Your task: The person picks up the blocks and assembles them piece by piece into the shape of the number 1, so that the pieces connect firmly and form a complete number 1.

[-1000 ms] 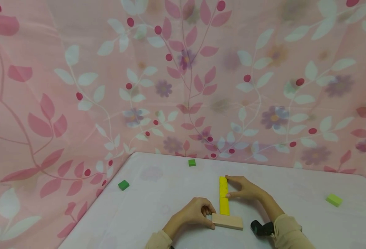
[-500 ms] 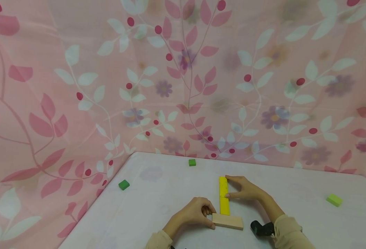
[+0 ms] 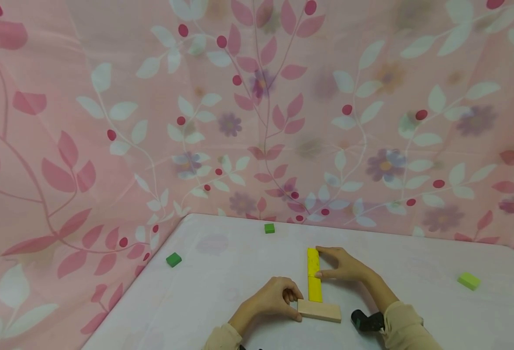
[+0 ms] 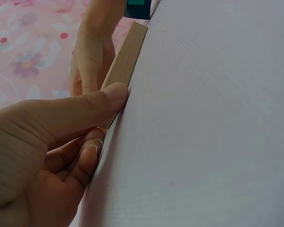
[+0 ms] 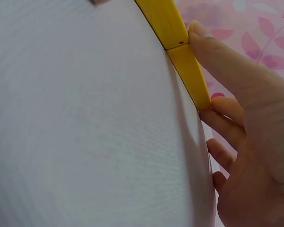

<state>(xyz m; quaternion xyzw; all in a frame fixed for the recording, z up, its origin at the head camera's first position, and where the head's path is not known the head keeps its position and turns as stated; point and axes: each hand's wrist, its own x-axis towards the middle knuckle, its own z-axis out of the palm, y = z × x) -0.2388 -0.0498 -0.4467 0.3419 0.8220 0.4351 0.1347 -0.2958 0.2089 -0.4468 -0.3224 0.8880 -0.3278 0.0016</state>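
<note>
My left hand [image 3: 273,299] pinches the left end of a plain wooden block [image 3: 320,311], thumb on the near side and fingers behind. The left wrist view shows the thumb against the block's [image 4: 127,61] side, low on the tabletop. Two yellow blocks lie end to end: a far yellow block [image 3: 313,262] and a near yellow block [image 3: 315,290], whose near end meets the wooden block, forming a T. My right hand [image 3: 346,265] grips the far yellow block, thumb by the seam and fingertips at its far end, as the right wrist view of that block [image 5: 191,75] shows.
A dark green block [image 3: 174,259] lies at the left, a green block [image 3: 269,229] near the back edge, and a light green block [image 3: 469,281] at the right. Behind the white-covered table [image 3: 239,257] hangs a pink floral cloth [image 3: 265,121]. A black device [image 3: 366,321] sits at the right wrist.
</note>
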